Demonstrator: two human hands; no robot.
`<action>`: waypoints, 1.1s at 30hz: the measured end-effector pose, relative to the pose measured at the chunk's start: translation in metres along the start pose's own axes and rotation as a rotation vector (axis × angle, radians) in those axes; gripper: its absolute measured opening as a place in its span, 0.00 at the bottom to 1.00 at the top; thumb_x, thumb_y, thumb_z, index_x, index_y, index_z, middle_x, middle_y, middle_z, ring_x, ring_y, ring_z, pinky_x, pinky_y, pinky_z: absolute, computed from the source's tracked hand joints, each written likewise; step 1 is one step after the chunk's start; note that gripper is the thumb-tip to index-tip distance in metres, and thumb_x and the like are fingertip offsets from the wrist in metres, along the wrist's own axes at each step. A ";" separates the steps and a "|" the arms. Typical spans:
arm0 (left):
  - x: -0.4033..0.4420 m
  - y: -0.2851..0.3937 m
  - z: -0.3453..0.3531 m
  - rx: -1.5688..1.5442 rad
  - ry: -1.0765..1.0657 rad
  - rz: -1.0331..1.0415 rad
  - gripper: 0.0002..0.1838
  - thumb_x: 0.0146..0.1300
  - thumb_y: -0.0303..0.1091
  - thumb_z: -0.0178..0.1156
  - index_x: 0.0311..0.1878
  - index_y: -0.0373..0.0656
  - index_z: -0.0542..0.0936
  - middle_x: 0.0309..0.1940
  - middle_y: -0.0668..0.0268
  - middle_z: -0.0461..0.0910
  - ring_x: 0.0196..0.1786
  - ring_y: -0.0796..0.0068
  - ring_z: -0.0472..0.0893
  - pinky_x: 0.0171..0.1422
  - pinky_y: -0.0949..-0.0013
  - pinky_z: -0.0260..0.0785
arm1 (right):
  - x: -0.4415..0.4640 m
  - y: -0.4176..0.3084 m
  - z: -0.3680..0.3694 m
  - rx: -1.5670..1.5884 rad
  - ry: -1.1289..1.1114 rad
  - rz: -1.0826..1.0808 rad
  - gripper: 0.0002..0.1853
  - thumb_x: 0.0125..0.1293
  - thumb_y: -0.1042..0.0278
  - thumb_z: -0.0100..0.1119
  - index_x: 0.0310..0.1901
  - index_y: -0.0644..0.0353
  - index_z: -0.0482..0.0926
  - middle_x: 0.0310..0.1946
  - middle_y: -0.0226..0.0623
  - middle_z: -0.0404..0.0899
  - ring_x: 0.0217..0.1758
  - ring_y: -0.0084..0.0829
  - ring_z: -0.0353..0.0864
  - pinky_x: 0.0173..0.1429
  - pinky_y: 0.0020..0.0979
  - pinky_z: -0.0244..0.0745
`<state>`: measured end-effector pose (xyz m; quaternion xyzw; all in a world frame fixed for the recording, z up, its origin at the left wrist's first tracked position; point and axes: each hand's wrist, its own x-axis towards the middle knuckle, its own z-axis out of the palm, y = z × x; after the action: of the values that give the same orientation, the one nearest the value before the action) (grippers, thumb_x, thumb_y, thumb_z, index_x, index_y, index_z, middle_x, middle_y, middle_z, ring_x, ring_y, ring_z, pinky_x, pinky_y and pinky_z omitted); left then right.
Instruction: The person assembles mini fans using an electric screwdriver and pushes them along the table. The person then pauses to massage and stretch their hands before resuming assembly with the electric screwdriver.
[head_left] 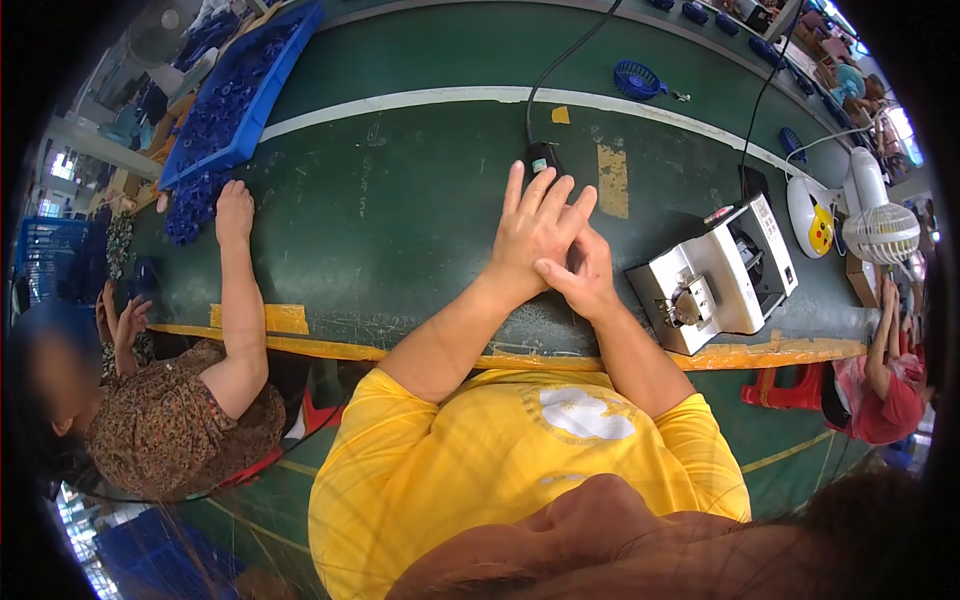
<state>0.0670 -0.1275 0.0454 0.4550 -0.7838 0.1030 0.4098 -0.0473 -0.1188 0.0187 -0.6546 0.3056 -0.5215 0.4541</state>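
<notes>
My left hand [538, 228] is held over the green table [400, 230], fingers stretched out and spread, holding no object. My right hand [587, 275] clasps its edge near the wrist, with the thumb lying across the left hand. Part of the right hand's fingers is hidden behind the left hand. Just beyond my left fingertips is a small black device [543, 156] on a black cable. To the right of my hands stands a white machine [715, 275] with a metal mechanism on its front.
A blue tray of blue parts [225, 110] stands at the far left, with more blue parts [195, 205] beside it. A co-worker's arm [240, 270] rests near them. A blue basket [637, 80] lies at the back; a white fan [880, 228] stands right, near another person.
</notes>
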 end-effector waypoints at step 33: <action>0.002 0.002 0.001 0.056 0.091 0.032 0.24 0.43 0.29 0.63 0.50 0.43 0.77 0.46 0.57 0.74 0.48 0.55 0.74 0.56 0.53 0.68 | 0.000 -0.003 -0.004 0.130 -0.096 0.053 0.28 0.53 0.63 0.64 0.53 0.70 0.71 0.53 0.45 0.73 0.55 0.36 0.73 0.59 0.33 0.67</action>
<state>0.0642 -0.1279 0.0468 0.4486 -0.7684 0.1521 0.4302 -0.0517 -0.1185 0.0217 -0.6397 0.2659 -0.4962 0.5234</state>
